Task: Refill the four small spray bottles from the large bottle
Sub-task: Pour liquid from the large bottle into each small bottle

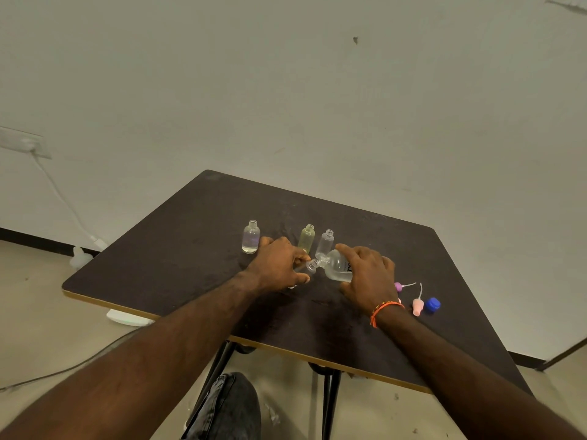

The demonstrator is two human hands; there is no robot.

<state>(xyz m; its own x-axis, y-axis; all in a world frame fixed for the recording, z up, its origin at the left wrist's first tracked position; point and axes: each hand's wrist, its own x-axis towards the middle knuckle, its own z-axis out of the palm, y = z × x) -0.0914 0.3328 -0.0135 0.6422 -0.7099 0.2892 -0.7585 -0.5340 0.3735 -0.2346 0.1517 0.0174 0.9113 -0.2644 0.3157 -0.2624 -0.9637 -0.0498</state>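
Large bottle [339, 265] label – dark print, partly hidden – unreadable.

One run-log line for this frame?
pouring | right hand tilts large bottle | left hand holds small bottle | three uncapped bottles stand behind

Both forearms are bare from the lower corners of the frame up to the hands, with no sleeves in view. The left hand [275, 266], left of the frame's centre, wears nothing on its wrist or fingers that can be seen. The right hand [370, 274], right of centre, has a thin orange thread bracelet [382, 311] round its wrist, with a few red and yellow strands and a short loose end at its lower left, and at the bottom centre a knee in dark grey denim trousers [227, 408] shows a stitched seam.
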